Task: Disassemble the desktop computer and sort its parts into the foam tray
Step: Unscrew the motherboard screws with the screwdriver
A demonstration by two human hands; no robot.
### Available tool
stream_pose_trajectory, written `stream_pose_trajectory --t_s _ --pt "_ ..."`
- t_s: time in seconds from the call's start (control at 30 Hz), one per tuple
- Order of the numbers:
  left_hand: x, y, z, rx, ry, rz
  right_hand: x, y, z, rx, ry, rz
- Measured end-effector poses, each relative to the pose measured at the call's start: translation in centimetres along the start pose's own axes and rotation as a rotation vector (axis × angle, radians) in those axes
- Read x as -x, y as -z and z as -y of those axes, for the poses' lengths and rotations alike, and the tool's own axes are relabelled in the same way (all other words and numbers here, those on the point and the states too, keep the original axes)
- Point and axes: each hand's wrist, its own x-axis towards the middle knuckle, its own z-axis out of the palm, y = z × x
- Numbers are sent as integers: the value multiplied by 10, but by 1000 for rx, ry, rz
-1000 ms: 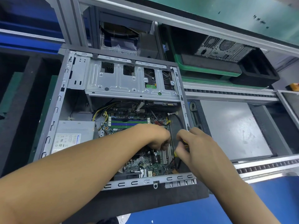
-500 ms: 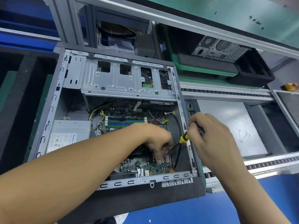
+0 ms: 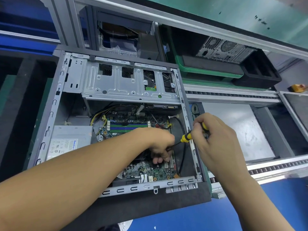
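Note:
An open grey desktop case (image 3: 55,104) lies on its side on black foam (image 3: 150,207). Inside are a green motherboard (image 3: 150,170), a silver power supply (image 3: 70,139) and a metal drive cage (image 3: 120,87). My right hand (image 3: 215,139) grips a yellow-and-black screwdriver (image 3: 186,137) over the case's right wall, its shaft slanting down-left to the board. My left hand (image 3: 160,145) reaches into the case with fingers curled down around the screwdriver's tip on the motherboard; what the fingers touch is hidden.
A grey side panel (image 3: 233,130) lies right of the case. Behind it stand a green crate (image 3: 208,72), black foam trays (image 3: 260,74) and another computer chassis (image 3: 223,49). Black foam compartments (image 3: 20,90) sit to the left. Blue surface (image 3: 216,217) lies in front.
My right hand has lifted and moved right, out over the case wall, bringing the screwdriver handle into view. My left hand stays on the board, fingers shifted slightly lower.

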Motion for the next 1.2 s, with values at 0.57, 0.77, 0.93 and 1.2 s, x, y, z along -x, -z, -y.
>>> stream_pose_trajectory --t_s 0.57,0.77,0.93,1.2 --pt "97 26 2 -262 151 -483 2 8 18 -384 6 -195" --pt "179 1 32 126 154 -1053 -5 -6 54 -364 90 57" --pt "243 -29 56 355 175 -1280 -12 -27 109 -348 176 272" --pt "306 -63 121 655 116 -1446 -9 -68 200 -418 244 487"
